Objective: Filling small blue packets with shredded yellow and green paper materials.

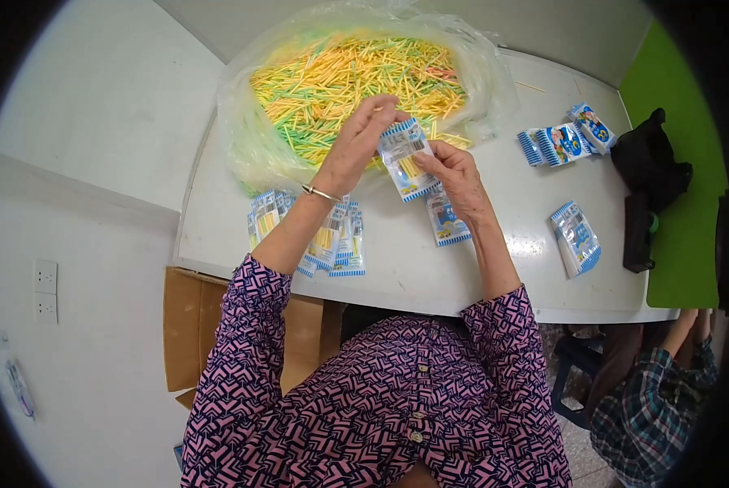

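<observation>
My right hand [460,180] pinches a small blue-and-white plastic packet [406,154], thumb across its front. Several yellow sticks show through the packet's clear window. At the packet's top left edge, my left hand [356,145] is closed, its fingertips partly hidden by the packet. Just beyond both hands, a big clear plastic bag [238,134] lies open, full of thin yellow, orange and green sticks [356,77]. Below my right hand another packet [446,218] rests on the table. Beside my left forearm lies a pile of packets with sticks inside [324,240].
On the white table's [494,281] right side lie several blue packets [563,145], a stack of flat packets [576,238] and a black object [650,159]. A green panel [689,187] borders that side. An open cardboard box [187,325] stands below the front edge. Another person's checked sleeve [653,398] shows lower right.
</observation>
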The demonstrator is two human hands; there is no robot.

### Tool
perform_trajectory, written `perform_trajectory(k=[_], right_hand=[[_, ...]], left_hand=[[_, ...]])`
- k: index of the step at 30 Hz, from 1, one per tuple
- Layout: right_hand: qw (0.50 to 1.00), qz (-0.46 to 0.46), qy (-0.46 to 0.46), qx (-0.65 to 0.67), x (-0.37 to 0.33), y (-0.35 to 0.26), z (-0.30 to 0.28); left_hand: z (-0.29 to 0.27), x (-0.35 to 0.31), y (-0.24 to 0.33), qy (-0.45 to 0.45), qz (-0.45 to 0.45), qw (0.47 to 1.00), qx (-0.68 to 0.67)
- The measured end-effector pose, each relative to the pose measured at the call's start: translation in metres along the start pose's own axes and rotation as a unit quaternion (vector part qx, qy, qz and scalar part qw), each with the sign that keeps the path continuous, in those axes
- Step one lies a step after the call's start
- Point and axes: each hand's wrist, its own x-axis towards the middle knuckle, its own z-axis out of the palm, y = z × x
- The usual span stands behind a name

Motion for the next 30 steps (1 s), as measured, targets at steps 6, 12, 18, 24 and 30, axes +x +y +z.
perform_trajectory(k=[6, 12, 18, 24, 30], right_hand=[[0.999, -0.015, 0.019, 0.038, -0.003, 0.000, -0.001], [0.999, 0.035, -0.026, -0.005, -0.015, -0.007, -0.003], [0.993, 0.101, -0.057, -0.029, -0.024, -0.006, 0.001], [0.989, 0.100, -0.075, -0.084, -0.031, 0.007, 0.005], [0.985, -0.016, -0.037, -0.170, -0.047, -0.005, 0.009]], left_hand=[[-0.001, -0.005, -0.004, -0.043, 0.087, 0.933, 0.347], [-0.004, -0.003, 0.006, -0.084, 0.076, 0.962, 0.249], [0.004, -0.008, 0.009, -0.136, 0.133, 0.947, 0.257], [0.001, -0.019, 0.028, -0.200, -0.035, 0.958, 0.203], [-0.029, -0.041, 0.047, -0.238, -0.061, 0.926, 0.285]])
